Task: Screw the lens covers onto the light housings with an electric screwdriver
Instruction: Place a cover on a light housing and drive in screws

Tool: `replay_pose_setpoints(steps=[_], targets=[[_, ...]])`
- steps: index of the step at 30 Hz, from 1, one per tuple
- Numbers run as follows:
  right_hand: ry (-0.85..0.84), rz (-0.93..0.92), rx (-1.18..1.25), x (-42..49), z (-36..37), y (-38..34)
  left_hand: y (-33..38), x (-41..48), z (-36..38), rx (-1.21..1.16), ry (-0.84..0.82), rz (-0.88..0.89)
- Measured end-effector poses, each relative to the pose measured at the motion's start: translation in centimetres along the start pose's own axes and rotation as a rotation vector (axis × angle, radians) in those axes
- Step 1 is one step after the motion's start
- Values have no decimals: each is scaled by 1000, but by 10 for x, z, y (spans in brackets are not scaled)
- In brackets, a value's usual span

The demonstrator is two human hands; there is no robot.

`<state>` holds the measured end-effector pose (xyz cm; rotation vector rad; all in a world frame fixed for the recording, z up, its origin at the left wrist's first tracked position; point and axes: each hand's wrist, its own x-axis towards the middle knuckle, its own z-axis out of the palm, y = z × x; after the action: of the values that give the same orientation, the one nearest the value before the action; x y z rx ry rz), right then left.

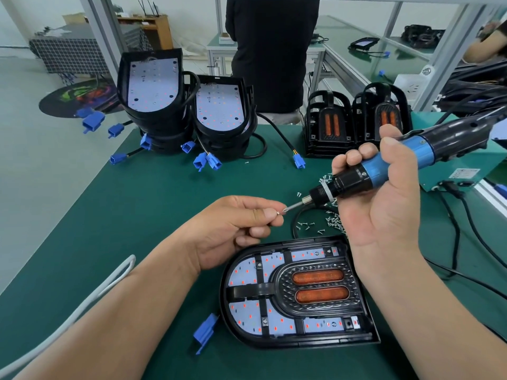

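A black light housing (296,342) lies flat on the green mat in front of me, its LED board showing and a lens cover (315,290) with two orange bars seated in it. My right hand (384,204) grips a blue and black electric screwdriver (384,168), bit pointing left. My left hand (236,229) pinches a small screw (278,212) between thumb and forefinger, right at the bit's tip, above the housing. Loose screws (333,220) lie scattered on the mat behind the housing.
Two stacks of open housings (153,86) with blue connectors stand at the back left; finished units (329,124) stand at the back right. A teal power box (463,171) with black cables sits at the right. A person in black (271,50) stands behind the table. A white cable (82,311) runs along the left.
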<state>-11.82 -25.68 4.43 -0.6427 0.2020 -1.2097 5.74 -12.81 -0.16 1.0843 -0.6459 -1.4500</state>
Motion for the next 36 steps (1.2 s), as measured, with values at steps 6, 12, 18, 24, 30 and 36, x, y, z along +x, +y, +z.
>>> replay_pose_setpoints(steps=[6,12,18,24,30,36], targets=[[-23,-7,-24,-3,1,0,1,0,3,36,20,-10],[-39,9,-44,-3,1,1,1,-2,6,64,34,-8],[-78,2,-93,-4,1,2,1,0,6,85,55,-2],[-90,-34,-153,-6,4,4,0,0,7,96,89,11],[-47,11,-146,-5,2,3,-1,-1,8,116,102,29],[-20,79,-161,-2,-3,1,-3,-2,7,217,68,48]])
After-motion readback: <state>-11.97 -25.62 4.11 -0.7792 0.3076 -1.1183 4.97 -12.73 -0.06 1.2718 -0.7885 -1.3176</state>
